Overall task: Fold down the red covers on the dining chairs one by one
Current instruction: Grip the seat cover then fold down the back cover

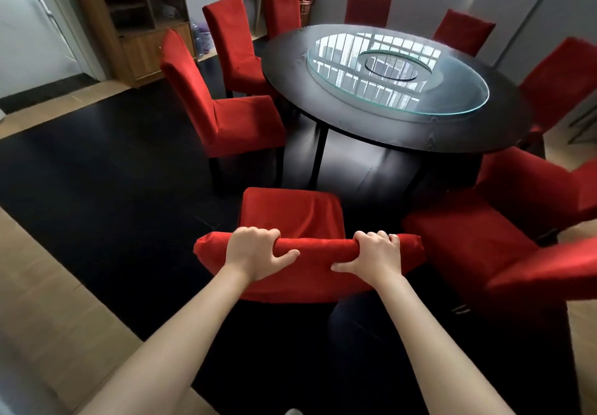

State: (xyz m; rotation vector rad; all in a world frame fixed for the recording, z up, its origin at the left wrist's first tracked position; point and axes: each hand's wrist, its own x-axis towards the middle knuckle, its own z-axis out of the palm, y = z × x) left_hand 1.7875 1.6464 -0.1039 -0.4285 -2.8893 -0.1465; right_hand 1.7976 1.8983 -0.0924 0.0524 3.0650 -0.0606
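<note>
L hand [255, 250] & R hand [376, 254] both grip top of nearest chair's red cover [310, 250], fingers curled over far side, thumbs on near side. Cover lies under both palms, on chair back nearest the person. Beyond: its seat [290, 211], then round black table [371, 130] w/ glass turntable [397, 72].
</note>
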